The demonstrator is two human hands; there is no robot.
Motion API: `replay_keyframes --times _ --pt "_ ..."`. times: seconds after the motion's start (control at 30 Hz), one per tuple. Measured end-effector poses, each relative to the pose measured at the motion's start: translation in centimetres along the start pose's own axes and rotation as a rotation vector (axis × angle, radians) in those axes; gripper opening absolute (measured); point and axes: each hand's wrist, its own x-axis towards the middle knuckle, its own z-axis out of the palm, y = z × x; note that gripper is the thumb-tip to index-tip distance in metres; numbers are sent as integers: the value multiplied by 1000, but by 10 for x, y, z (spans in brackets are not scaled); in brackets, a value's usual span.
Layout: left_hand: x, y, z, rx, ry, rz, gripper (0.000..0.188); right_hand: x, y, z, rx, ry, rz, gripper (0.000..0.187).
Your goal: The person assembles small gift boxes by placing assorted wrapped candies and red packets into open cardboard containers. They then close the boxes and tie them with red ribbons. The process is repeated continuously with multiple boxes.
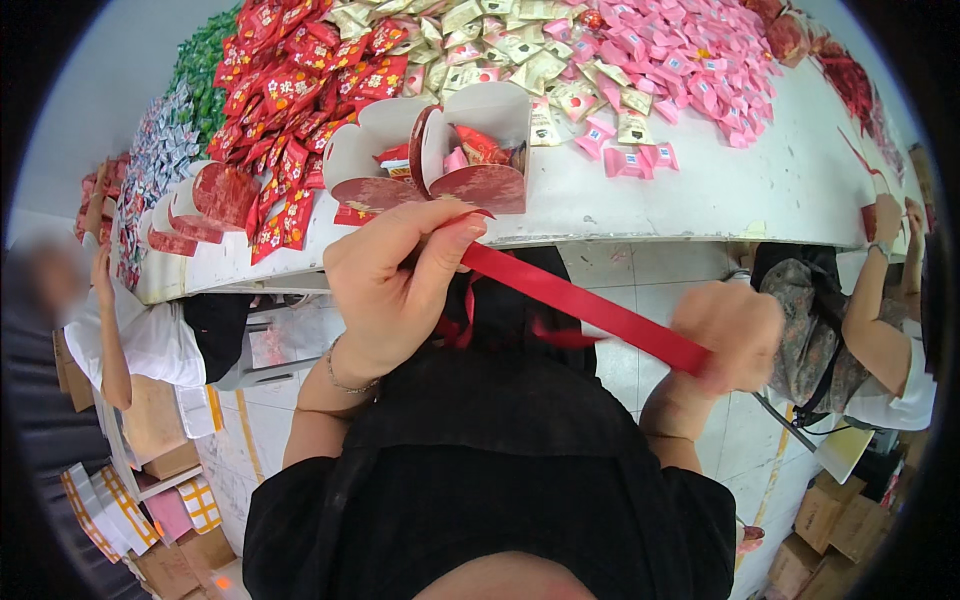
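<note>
A red ribbon [575, 299] is stretched taut between my two hands, slanting down to the right. My left hand [395, 275] pinches one end between thumb and fingers, just in front of the gift boxes. My right hand [735, 335], somewhat blurred, is closed round the other stretch of it. Looser red ribbon hangs below, against my dark apron. Directly beyond my left hand stand two open red-and-white gift boxes with scalloped flaps: a left box [365, 165] and a right box [480, 188]. Wrapped sweets show inside both.
Piles of red packets [290, 90], cream packets [470, 45] and pink sweets [670, 60] cover the far part of the white table [740, 185]. More red boxes [215, 195] stand at left. Co-workers sit on both sides; cardboard boxes [850, 520] lie on the floor.
</note>
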Motion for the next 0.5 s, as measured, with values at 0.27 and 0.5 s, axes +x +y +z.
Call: replay_keyframes --times 0.27,0.5 --pt "2 5 15 32 -88 1 9 -29 -63 -47 -433 15 -205 27" --pt "-3 0 19 145 -384 -67 10 -14 -52 -17 148 836 -299 23"
